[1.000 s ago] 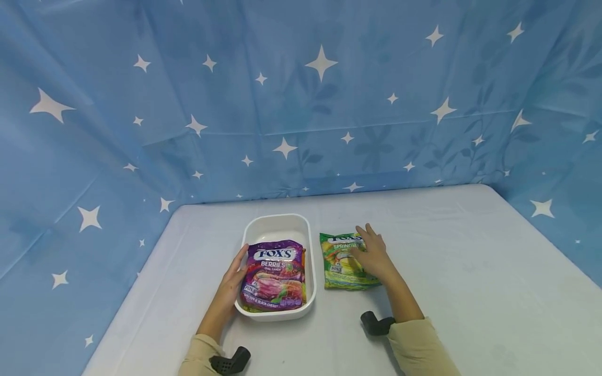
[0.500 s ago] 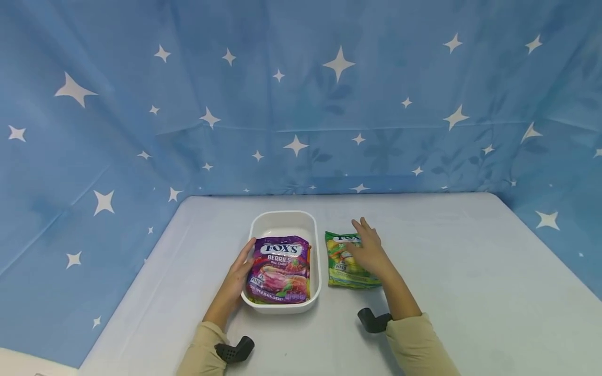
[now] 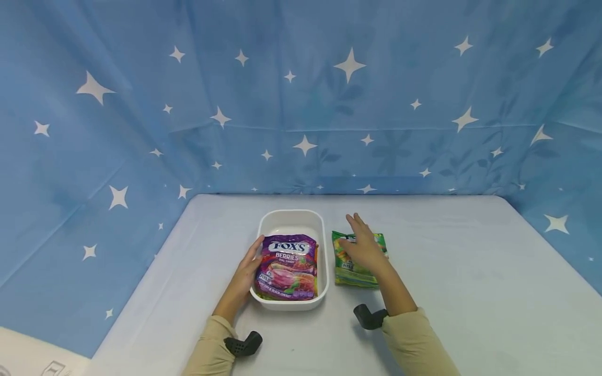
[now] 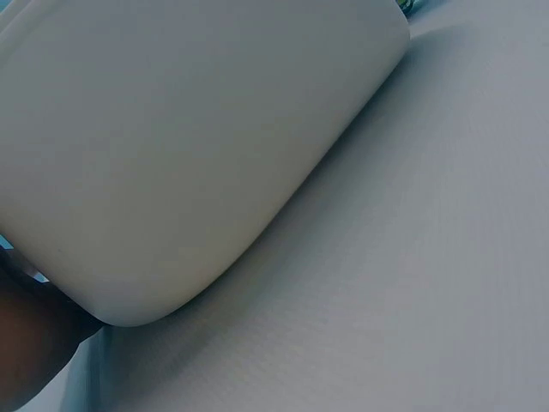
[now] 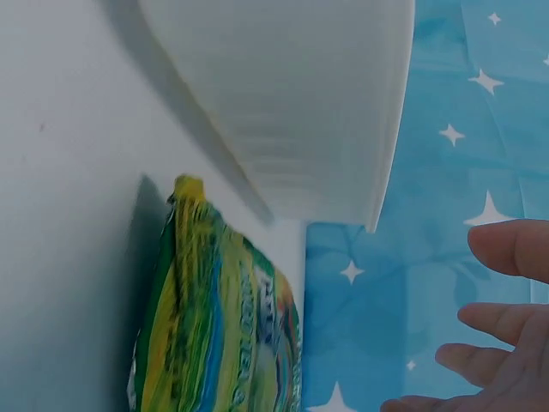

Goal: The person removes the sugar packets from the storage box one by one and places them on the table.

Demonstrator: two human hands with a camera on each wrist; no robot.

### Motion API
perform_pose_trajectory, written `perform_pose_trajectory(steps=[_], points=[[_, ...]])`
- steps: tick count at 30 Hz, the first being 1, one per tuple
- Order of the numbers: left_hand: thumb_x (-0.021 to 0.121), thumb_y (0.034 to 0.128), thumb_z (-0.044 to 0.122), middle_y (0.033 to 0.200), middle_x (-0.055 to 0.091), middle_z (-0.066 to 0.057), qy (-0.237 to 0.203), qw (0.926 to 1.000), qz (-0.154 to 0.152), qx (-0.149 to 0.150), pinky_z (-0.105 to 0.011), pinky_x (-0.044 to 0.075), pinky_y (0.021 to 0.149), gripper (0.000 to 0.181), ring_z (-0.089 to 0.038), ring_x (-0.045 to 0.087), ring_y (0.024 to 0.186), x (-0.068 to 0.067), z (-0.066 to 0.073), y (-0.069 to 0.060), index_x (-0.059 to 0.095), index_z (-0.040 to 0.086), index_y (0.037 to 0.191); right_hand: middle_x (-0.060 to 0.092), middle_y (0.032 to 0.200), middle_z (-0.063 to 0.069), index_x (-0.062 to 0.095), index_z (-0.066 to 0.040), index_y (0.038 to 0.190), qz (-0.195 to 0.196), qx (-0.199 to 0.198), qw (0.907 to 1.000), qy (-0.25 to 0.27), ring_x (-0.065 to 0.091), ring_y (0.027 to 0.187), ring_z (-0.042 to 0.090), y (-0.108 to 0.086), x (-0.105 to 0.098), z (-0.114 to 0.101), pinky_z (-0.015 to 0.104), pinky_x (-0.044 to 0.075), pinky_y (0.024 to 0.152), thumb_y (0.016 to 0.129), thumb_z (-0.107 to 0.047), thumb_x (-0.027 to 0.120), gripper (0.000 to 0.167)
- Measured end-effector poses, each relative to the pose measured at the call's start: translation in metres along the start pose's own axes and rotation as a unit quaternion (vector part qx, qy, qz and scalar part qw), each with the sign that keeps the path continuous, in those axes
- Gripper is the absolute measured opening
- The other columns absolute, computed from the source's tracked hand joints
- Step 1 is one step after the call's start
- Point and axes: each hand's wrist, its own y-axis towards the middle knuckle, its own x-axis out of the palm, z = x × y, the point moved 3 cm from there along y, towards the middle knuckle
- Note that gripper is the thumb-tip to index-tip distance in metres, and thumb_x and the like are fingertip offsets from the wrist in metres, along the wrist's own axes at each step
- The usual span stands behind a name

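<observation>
Your right hand (image 3: 367, 251), fingers spread, hovers over the green bag (image 3: 350, 278) on the table (image 3: 451, 292), beside the white tray (image 3: 292, 221); pinching only its edge could drop it. Whether your left hand (image 3: 245, 272) grips the tray, I can't tell.

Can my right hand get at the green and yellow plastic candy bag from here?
Likely yes: your right hand hovers above the bag, nothing visible between; the white rounded plastic tub stands beside it.
</observation>
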Motion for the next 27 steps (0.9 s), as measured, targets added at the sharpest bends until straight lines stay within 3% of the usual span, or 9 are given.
perform_pose_trajectory(steps=[7,15,27], points=[[0.028,0.0984,0.016,0.155,0.005,-0.006,0.001,1.0,0.006,-0.007,-0.054,-0.001,0.112,0.048,-0.032,-0.001,0.142,0.0,0.0,0.0,0.023,0.025,0.145,0.001,0.154,0.016,0.014,-0.009,0.147,-0.016,-0.007,0.9996,0.023,-0.001,0.139,0.04,0.002,0.009,-0.014,0.064,0.01,0.106,0.091,-0.023,0.05,0.067],[0.029,0.0979,0.013,0.154,0.006,-0.01,-0.015,0.9997,-0.007,0.018,-0.053,-0.002,0.113,0.049,-0.033,-0.001,0.141,0.001,0.001,0.0,0.02,0.016,0.146,0.001,0.153,0.017,0.013,-0.007,0.146,-0.032,-0.034,0.9973,0.058,0.004,0.139,0.04,0.003,0.024,-0.032,0.062,0.016,0.107,0.091,-0.021,0.052,0.069],[0.029,0.098,0.019,0.155,0.008,-0.005,0.022,0.9997,0.011,-0.005,-0.056,-0.002,0.111,0.048,-0.031,0.0,0.142,-0.001,-0.001,0.002,0.024,0.027,0.145,0.006,0.154,0.016,0.016,-0.008,0.146,-0.031,-0.053,0.9954,0.074,0.008,0.14,0.038,-0.002,0.042,-0.058,0.063,0.014,0.107,0.089,-0.02,0.054,0.069]])
